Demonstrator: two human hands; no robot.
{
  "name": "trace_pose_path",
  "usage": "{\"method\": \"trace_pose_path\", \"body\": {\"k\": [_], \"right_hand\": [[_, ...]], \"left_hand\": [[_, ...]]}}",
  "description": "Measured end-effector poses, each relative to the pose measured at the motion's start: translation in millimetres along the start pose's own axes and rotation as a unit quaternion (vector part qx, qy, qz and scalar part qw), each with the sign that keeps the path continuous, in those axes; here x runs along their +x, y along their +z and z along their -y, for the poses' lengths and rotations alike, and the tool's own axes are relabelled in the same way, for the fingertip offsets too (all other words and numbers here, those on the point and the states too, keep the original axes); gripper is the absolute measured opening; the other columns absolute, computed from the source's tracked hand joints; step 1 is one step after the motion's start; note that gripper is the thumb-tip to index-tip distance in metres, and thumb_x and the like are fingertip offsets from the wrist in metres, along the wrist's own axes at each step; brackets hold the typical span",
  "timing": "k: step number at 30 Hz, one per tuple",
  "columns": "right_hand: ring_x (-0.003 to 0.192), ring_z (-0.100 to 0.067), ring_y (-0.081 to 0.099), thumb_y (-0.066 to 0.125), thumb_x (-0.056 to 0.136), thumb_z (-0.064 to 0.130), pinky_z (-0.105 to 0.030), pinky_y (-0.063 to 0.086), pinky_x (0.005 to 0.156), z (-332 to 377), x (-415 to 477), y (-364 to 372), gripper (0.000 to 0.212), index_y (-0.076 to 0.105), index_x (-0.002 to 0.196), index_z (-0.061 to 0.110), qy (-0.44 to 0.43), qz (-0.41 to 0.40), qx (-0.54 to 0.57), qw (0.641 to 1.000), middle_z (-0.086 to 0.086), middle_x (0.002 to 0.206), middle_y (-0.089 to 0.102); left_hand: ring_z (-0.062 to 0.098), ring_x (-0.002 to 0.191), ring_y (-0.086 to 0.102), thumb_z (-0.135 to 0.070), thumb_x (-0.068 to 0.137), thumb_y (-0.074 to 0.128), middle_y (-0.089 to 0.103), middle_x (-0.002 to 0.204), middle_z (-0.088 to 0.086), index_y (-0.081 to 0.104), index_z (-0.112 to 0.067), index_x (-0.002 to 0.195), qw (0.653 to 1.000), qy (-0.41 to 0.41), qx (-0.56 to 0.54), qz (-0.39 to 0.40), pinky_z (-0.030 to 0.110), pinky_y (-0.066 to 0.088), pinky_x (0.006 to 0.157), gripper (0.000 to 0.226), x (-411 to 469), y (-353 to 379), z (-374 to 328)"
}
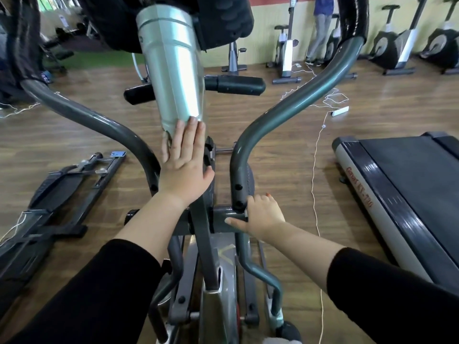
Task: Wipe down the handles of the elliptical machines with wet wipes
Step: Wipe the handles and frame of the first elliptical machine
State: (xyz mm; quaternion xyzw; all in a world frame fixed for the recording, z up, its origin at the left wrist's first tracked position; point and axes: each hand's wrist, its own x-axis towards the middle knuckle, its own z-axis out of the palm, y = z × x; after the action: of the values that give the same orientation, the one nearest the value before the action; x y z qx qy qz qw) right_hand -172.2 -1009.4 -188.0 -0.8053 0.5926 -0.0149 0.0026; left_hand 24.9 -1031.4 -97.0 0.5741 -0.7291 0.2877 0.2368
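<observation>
- The left hand (185, 157) lies flat on the lower end of the silver column (173, 78), with its 4 fingers straight and pressed together and the thumb held apart to the side.
- The right hand (263, 214) sits at the foot of the right handle bar (293, 100). Its fingers curl round the bar just above the cross tube (223, 219), and the thumb lies straight along that tube.
- A small pale scrap shows at the right fingertips. I cannot tell whether it is a wet wipe, and no other wipe is clearly in view.
- The 2 swinging bars, the right one and the left handle bar (94, 120), rise on either side of the column to dark padded grips near the top edge. The black fixed grips (233, 84) stick out behind the column.
- Risk: the right hand is beside the pivot, so if the bar swings the fingers could be pinched there.
- Risk: the wiping is low on the frame, so the padded tops could be missed.
- Risk: the white cable (315, 170) trails on the floor between this machine and the treadmill (409, 182) and could catch a foot.
</observation>
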Motion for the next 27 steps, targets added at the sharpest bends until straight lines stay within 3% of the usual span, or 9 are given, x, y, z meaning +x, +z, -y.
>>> {"method": "trace_pose_path", "body": {"k": [4,6,8,11,13,20,24,25,27], "right_hand": [[0.130,-0.032,0.047,0.026,0.081,0.085,-0.040,0.028,0.110,-26.1,-37.9,26.1,0.109,0.040,0.143,-0.003,-0.113,-0.074,-0.054,0.989,-0.015,0.141,0.050],[0.139,-0.033,0.037,0.022,0.082,0.085,-0.042,0.024,0.116,-47.6,-41.5,31.3,0.109,0.029,0.149,-0.001,-0.144,-0.062,-0.055,0.986,-0.015,0.151,0.039],[0.136,-0.032,0.039,0.013,0.078,0.088,-0.040,0.027,0.117,-51.8,-33.6,24.3,0.111,0.027,0.151,0.004,-0.104,-0.012,-0.020,0.994,-0.011,0.146,0.042],[0.117,-0.028,0.049,-0.005,0.070,0.091,-0.038,0.036,0.106,-24.6,-16.2,8.9,0.114,0.047,0.132,0.011,-0.043,-0.022,-0.014,0.999,-0.006,0.121,0.055],[0.113,-0.027,0.050,0.007,0.073,0.090,-0.037,0.038,0.101,-6.1,-9.7,6.2,0.101,0.049,0.122,0.012,-0.030,-0.020,-0.027,0.999,-0.006,0.116,0.055],[0.132,-0.035,0.047,0.020,0.089,0.073,-0.041,0.026,0.110,-37.9,-33.2,34.3,0.097,0.041,0.142,-0.005,-0.138,-0.071,-0.072,0.985,-0.017,0.140,0.051],[0.134,-0.030,0.042,0.018,0.087,0.072,-0.036,0.033,0.109,-67.3,-25.8,29.3,0.082,0.038,0.147,0.020,-0.086,-0.004,0.150,0.985,-0.009,0.141,0.050],[0.124,-0.027,0.051,0.021,0.088,0.066,-0.030,0.038,0.099,-65.2,-25.8,21.0,0.062,0.050,0.133,0.035,-0.043,-0.022,0.228,0.972,-0.003,0.126,0.060],[0.093,-0.016,0.061,0.030,0.099,0.044,-0.018,0.039,0.073,-54.9,-23.2,7.0,0.034,0.062,0.093,0.037,0.046,-0.090,0.350,0.931,0.016,0.090,0.064]], "left_hand": [[0.013,0.144,-0.028,-0.036,0.077,0.068,0.000,0.160,0.001,-0.001,-0.018,0.154,1.000,0.005,-0.002,0.001,0.047,-0.005,0.118,0.105,0.2,-0.5,-1.0],[0.014,0.144,-0.029,-0.036,0.078,0.067,0.000,0.160,0.001,0.003,-0.016,0.154,1.000,0.002,0.002,0.006,0.045,-0.009,0.118,0.101,0.1,-1.0,0.5],[0.015,0.144,-0.029,-0.036,0.079,0.065,0.001,0.161,0.002,0.005,-0.015,0.154,1.000,0.004,0.011,0.006,0.042,-0.013,0.117,0.099,0.3,-0.4,1.2],[0.014,0.144,-0.027,-0.036,0.077,0.066,0.002,0.160,0.003,0.008,-0.014,0.154,1.000,0.005,0.011,-0.004,0.043,-0.011,0.117,0.099,0.0,1.0,1.0],[0.014,0.145,-0.027,-0.036,0.075,0.067,0.002,0.160,0.002,0.007,-0.014,0.154,1.000,0.004,0.011,-0.014,0.044,-0.010,0.117,0.101,-0.2,1.5,1.2],[0.014,0.145,-0.026,-0.035,0.076,0.068,0.001,0.160,0.001,0.004,-0.017,0.154,1.000,0.002,0.005,0.002,0.045,-0.009,0.117,0.103,0.3,1.4,0.3],[0.014,0.145,-0.027,-0.036,0.078,0.066,0.001,0.161,0.000,0.003,-0.017,0.154,1.000,-0.001,0.005,0.011,0.044,-0.012,0.116,0.101,0.4,-0.6,0.2],[0.014,0.145,-0.027,-0.037,0.078,0.066,0.001,0.161,0.000,0.003,-0.017,0.154,1.000,-0.002,0.006,0.013,0.043,-0.012,0.116,0.100,0.2,-1.4,0.0],[0.014,0.145,-0.026,-0.036,0.078,0.065,0.000,0.161,0.000,0.001,-0.018,0.154,1.000,-0.001,0.007,0.015,0.044,-0.011,0.117,0.101,-0.2,-1.7,0.0]]}}
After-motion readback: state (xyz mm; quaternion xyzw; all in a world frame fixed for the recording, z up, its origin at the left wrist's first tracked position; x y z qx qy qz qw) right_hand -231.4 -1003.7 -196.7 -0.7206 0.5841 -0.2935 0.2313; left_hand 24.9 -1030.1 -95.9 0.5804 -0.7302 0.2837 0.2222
